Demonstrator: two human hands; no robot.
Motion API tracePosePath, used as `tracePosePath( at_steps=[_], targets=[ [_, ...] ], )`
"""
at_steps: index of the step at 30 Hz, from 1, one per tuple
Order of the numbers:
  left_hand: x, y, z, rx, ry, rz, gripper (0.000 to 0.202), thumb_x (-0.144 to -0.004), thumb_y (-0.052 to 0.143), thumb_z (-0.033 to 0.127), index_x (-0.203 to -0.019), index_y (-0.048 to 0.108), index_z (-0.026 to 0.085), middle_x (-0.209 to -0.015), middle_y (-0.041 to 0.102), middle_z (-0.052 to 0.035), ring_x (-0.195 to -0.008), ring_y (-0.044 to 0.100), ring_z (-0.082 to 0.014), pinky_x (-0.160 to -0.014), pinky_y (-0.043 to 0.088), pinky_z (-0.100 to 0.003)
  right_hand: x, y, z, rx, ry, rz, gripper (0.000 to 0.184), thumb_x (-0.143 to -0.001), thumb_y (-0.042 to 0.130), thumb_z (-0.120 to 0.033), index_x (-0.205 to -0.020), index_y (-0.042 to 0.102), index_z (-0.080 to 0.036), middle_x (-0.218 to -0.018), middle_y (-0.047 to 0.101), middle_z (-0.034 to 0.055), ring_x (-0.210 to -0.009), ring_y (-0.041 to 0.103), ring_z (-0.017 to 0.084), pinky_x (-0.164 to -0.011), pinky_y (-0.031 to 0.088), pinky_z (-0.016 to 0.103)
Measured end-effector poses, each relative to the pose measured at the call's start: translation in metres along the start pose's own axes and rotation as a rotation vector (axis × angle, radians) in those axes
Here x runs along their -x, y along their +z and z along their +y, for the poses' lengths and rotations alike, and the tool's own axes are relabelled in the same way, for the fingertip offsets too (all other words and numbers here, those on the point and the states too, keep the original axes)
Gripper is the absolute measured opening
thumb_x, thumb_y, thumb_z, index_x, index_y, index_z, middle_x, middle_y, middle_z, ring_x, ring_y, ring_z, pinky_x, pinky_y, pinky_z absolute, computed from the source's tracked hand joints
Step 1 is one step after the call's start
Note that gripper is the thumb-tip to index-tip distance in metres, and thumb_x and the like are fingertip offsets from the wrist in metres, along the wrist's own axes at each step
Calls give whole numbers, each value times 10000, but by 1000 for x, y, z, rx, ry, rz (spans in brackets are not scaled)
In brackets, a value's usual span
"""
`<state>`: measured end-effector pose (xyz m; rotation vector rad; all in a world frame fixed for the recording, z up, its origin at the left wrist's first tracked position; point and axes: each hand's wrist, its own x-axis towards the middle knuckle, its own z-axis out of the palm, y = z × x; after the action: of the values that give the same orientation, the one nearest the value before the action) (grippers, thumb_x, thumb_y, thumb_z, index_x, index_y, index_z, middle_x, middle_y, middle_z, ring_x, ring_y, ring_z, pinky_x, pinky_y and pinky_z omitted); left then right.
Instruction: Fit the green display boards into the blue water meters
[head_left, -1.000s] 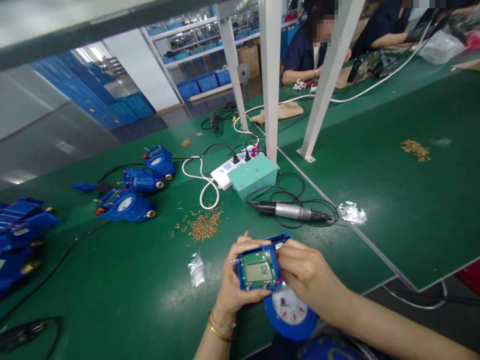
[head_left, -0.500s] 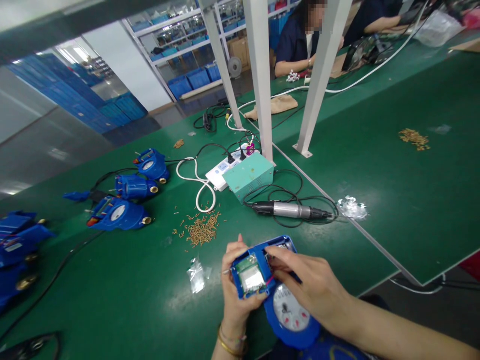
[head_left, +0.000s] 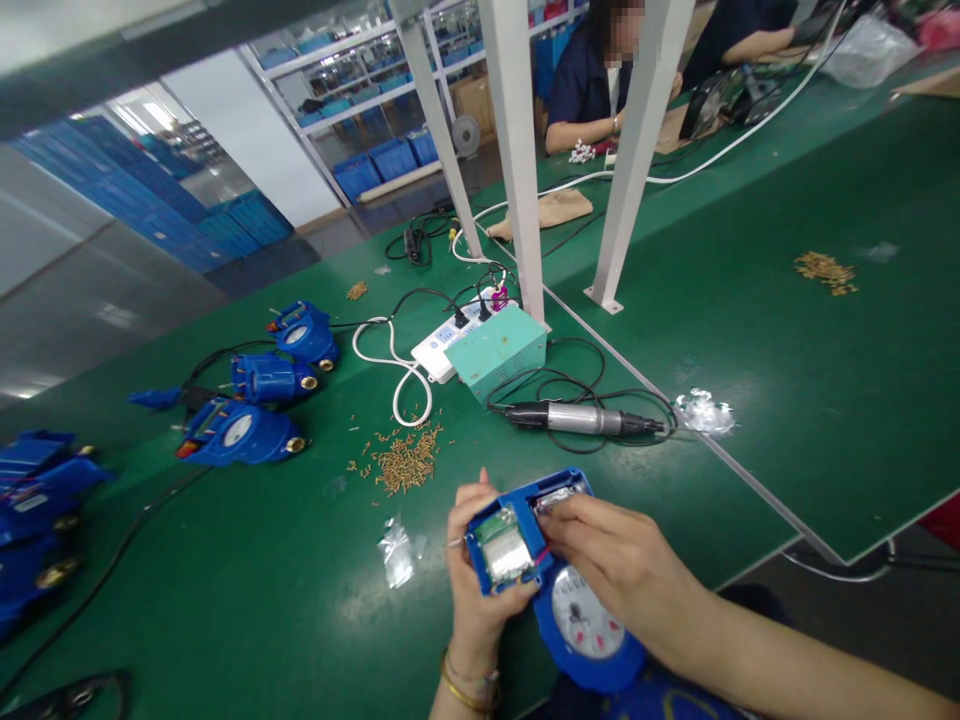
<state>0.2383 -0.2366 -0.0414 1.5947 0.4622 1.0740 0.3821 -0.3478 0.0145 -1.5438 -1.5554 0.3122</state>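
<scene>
My left hand (head_left: 474,570) is wrapped round the left side of a blue water meter (head_left: 541,575), which I hold tilted near the table's front edge. Its open housing shows a green circuit board (head_left: 496,525) with a silvery rectangle. A red wire crosses beside the divider. Below the housing sits the round white dial (head_left: 586,612), partly covered by my right hand (head_left: 607,545). The fingers of that hand are pressed together inside the upper right compartment, at a silvery piece (head_left: 556,499). Whatever lies between the fingertips is hidden.
Brass screws (head_left: 405,462) lie heaped beyond my hands. An electric screwdriver (head_left: 581,418) rests near a green power box (head_left: 499,350) and a power strip (head_left: 435,350). Several blue meters (head_left: 244,432) stand at left. Metal posts (head_left: 517,170) rise from the table; a co-worker (head_left: 581,95) sits beyond.
My right fingers have drawn closer together and curled over the upper right compartment. The meter has shifted very slightly right; my left hand keeps its hold.
</scene>
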Motion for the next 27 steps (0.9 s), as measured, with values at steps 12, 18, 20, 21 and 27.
tracePosePath(
  at_steps=[12, 18, 20, 21, 27],
  targets=[
    [-4, 1, 2, -32, 35, -21, 657, -634, 836, 580, -1173, 606, 282, -1027, 601, -8, -991, 592, -209, -1218, 236, -576, -14, -22, 13, 34, -79, -250, 200, -960, 532, -62, -859, 686, -138, -975, 662, 87, -931, 584, 225, -793, 520, 340],
    [-5, 1, -3, -23, 47, -19, 669, -627, 838, 577, -1176, 608, 271, -1027, 611, -22, -1004, 595, -227, -1205, 236, -619, -14, -25, 27, -19, -273, -219, 255, -1048, 417, -157, -1112, 662, -123, -991, 713, 91, -883, 647, 186, -791, 524, 306],
    [-5, 1, -3, -27, 46, -16, 669, -630, 832, 582, -1179, 606, 272, -1029, 611, -22, -1008, 595, -227, -1204, 240, -620, -14, -23, 30, -36, -304, -196, 233, -1042, 431, -142, -1124, 649, -125, -967, 712, 85, -857, 648, 173, -765, 512, 291],
    [-5, 1, -3, -39, 50, -12, 667, -632, 827, 590, -1174, 608, 271, -1025, 611, -22, -1002, 597, -227, -1201, 245, -621, -13, -22, 31, -38, -305, -172, 221, -1038, 440, -137, -1086, 655, -131, -934, 708, 78, -832, 640, 168, -744, 499, 290],
    [-8, -1, 7, -174, 79, -32, 647, -662, 794, 625, -1164, 621, 255, -1003, 632, -31, -979, 618, -240, -1201, 191, -656, -11, -17, 25, 90, -195, 8, 204, -1016, 527, -146, -902, 686, -204, -804, 703, 7, -926, 591, 207, -861, 325, 404]
  ],
)
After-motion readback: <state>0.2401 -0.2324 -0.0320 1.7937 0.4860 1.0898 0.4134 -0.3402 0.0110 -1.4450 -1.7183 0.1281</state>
